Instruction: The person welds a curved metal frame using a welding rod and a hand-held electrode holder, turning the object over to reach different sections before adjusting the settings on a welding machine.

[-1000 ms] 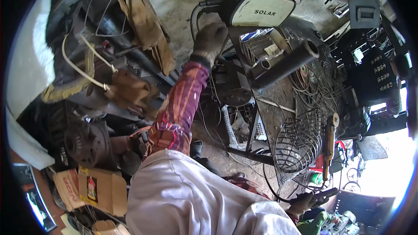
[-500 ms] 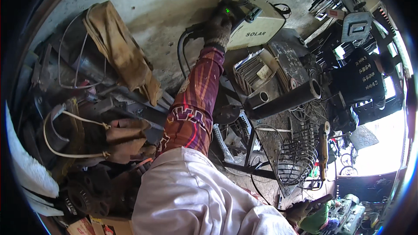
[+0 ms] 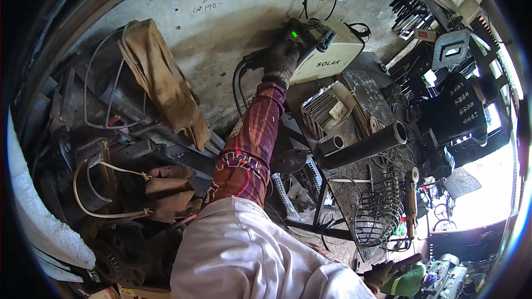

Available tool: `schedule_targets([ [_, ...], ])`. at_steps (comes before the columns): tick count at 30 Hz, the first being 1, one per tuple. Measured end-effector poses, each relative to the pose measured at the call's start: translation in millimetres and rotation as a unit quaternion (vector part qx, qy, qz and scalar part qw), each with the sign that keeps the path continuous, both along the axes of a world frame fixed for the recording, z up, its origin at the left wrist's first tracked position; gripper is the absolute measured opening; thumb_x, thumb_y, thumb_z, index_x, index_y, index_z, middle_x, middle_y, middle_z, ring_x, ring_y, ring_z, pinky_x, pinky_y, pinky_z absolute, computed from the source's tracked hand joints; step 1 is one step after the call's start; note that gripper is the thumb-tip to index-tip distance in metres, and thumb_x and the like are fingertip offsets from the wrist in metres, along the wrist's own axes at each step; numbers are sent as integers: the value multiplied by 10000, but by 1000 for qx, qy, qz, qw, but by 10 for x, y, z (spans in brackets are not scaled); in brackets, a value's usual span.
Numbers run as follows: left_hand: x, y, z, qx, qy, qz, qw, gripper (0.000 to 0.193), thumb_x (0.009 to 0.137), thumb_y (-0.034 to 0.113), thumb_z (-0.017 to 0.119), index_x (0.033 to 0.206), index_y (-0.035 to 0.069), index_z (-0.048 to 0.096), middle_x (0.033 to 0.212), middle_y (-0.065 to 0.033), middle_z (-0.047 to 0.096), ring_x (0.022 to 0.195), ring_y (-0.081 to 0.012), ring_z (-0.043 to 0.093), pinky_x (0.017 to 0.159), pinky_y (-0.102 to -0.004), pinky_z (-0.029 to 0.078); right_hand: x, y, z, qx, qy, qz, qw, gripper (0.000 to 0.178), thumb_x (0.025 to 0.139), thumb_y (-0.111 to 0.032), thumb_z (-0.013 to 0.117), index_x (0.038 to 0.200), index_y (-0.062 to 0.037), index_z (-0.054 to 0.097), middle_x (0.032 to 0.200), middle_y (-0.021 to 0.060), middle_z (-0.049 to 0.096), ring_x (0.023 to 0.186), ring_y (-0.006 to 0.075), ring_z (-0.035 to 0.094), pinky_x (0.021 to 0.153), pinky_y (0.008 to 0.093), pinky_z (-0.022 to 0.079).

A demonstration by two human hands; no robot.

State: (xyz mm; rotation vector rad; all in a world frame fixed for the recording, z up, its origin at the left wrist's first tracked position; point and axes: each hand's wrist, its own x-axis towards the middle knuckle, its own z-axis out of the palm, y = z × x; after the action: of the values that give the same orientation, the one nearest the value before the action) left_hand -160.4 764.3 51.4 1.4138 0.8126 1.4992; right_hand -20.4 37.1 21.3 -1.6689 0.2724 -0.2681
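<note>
My left hand (image 3: 281, 55), in a dark knitted-cuff glove, reaches far out to the dark front panel of a cream box-shaped welding machine (image 3: 332, 50). A small green display glows just above the hand. Its fingers blend into the panel, so their grip is hidden. Thick black cables (image 3: 238, 80) loop down beside the wrist. At the lower right, my gloved right hand (image 3: 379, 276) is closed round a dark bar-like handle (image 3: 408, 262); its kind is not clear. My white sleeve hides part of that arm.
A metal bench carries a long steel pipe (image 3: 366, 147), a box of rods (image 3: 324, 112), a wire cage (image 3: 378, 216) and an angle grinder (image 3: 411, 202). Leather pieces (image 3: 160, 77) and scrap metal lie at left. Another person (image 3: 454, 105) in dark clothes is at right.
The view has tilted, so the scene sits lower in the picture. My left hand stays at the welding machine's panel, and the right hand keeps its handle.
</note>
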Motion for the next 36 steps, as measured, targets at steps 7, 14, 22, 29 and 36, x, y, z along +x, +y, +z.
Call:
schedule_targets([
  [7, 28, 343, -269, 24, 21, 24, 999, 262, 888, 233, 664, 1084, 62, 694, 996, -171, 715, 907, -265, 689, 838, -381, 514, 97, 54, -80, 11, 10, 14, 1000, 248, 953, -344, 606, 1012, -119, 518, 592, -50, 408, 480, 94, 408, 453, 292, 407],
  [14, -6, 1, 29, -48, 98, -40, 993, 356, 921, 175, 659, 1237, 12, 639, 1156, -168, 704, 1066, -240, 663, 938, -355, 490, 118, -58, -85, 5, -1, 8, 1000, 247, 953, -337, 606, 1022, -115, 522, 606, -43, 421, 493, 101, 421, 463, 298, 417],
  [22, -82, -20, 34, -19, 63, -9, 998, 344, 919, 232, 662, 1184, 12, 652, 1079, -176, 710, 983, -259, 672, 887, -374, 500, 142, 112, -169, 2, 1, 21, 1000, 246, 952, -329, 606, 1034, -111, 526, 623, -34, 436, 507, 109, 435, 475, 305, 428],
  [29, -36, -32, 20, -25, 92, 2, 995, 287, 922, 260, 662, 1128, 61, 684, 1033, -166, 708, 947, -273, 672, 875, -389, 504, 211, 232, -147, -11, -1, 22, 1000, 246, 952, -322, 606, 1044, -107, 530, 638, -27, 449, 520, 116, 448, 486, 311, 437],
  [36, -23, 32, -56, -20, 83, -1, 996, 317, 911, 296, 674, 1124, 62, 687, 1052, -180, 707, 956, -290, 674, 873, -400, 504, 224, 310, -138, -14, 0, 28, 1000, 246, 952, -315, 606, 1054, -103, 535, 652, -20, 462, 533, 123, 461, 496, 317, 447],
])
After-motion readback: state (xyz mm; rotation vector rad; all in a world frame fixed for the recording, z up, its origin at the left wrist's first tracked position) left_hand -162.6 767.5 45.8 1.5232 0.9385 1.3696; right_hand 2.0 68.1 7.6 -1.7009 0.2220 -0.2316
